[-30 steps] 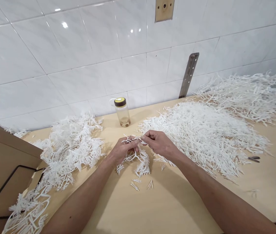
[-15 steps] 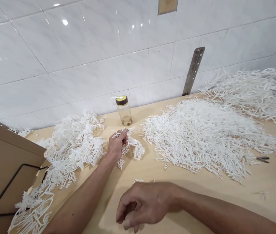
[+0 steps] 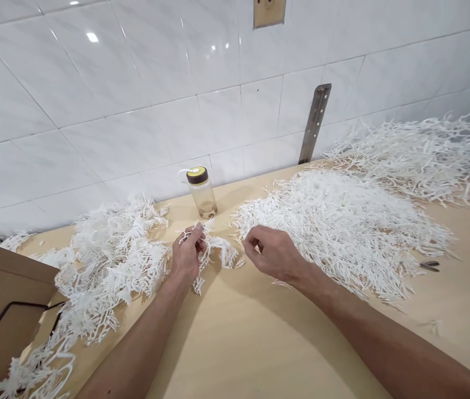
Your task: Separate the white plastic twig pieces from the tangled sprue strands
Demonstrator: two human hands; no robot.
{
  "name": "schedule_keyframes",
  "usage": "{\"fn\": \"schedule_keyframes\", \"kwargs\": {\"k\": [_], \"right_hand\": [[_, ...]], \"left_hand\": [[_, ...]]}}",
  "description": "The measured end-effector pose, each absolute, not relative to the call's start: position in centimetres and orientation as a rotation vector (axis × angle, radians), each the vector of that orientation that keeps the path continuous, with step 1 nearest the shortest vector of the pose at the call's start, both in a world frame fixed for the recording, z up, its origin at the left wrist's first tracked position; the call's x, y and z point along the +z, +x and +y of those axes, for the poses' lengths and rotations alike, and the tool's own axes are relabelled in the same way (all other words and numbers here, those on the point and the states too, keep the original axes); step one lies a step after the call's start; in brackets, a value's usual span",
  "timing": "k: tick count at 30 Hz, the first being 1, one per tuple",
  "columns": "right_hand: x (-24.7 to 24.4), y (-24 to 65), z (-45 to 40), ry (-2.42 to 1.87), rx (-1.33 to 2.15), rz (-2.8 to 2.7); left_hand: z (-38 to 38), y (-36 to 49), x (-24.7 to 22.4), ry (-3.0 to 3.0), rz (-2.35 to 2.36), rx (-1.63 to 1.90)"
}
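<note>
One brown cardboard box, far left of the left fingers. One heap of white branching strands, nearer left. Left hand: fingers pinching one small white branched bunch, trailing to their right. One clear bottle with yellow-and-dark lid, just beyond them. Right hand: fingers curled inward; cannot tell if holding anything. Right of these: one heap of short white pieces, one heap of long white strands beyond, one small dark tool.

A white sprig of thin, forking strands is pinched between the fingers of the left hand, partly hidden by them. Its frilled ends are spread rightward and downward in a loose arch over the desk (whether it is touched by any tip cannot be told).
</note>
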State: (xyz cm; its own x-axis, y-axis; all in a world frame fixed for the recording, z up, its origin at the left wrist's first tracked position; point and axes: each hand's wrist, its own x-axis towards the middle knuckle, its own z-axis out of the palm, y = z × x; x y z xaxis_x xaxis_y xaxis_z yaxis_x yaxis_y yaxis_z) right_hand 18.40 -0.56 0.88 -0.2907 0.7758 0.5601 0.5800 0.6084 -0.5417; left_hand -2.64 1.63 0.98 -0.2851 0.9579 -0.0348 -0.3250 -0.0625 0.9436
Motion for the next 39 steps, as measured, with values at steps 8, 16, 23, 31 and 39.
{"fn": "schedule_keyframes", "kwargs": {"k": [8, 16, 23, 31, 39], "right_hand": [[1.5, 16.9, -1.6, -1.072, 0.306, -1.655], [0.4, 16.8, -1.0, -1.083, 0.314, -1.694], [0.0, 17.2, -0.4, -0.953, 0.352, -1.858], [0.2, 17.3, -0.3, -1.022, 0.383, -1.852], [0.7, 17.3, -0.4, -1.017, 0.428, -1.835]], "left_hand": [[-0.4, -0.2, 0.4, 0.94, 1.249, 1.435], [-1.6, 0.8, 0.5, 1.112, 1.331, 1.316], [-1.8, 0.9, 0.3, 1.122, 1.218, 1.274], [-1.6, 0.5, 0.7, 1.06, 1.117, 1.137], [-1.6, 0.2, 0.7, 1.157, 1.179, 1.047]]}}
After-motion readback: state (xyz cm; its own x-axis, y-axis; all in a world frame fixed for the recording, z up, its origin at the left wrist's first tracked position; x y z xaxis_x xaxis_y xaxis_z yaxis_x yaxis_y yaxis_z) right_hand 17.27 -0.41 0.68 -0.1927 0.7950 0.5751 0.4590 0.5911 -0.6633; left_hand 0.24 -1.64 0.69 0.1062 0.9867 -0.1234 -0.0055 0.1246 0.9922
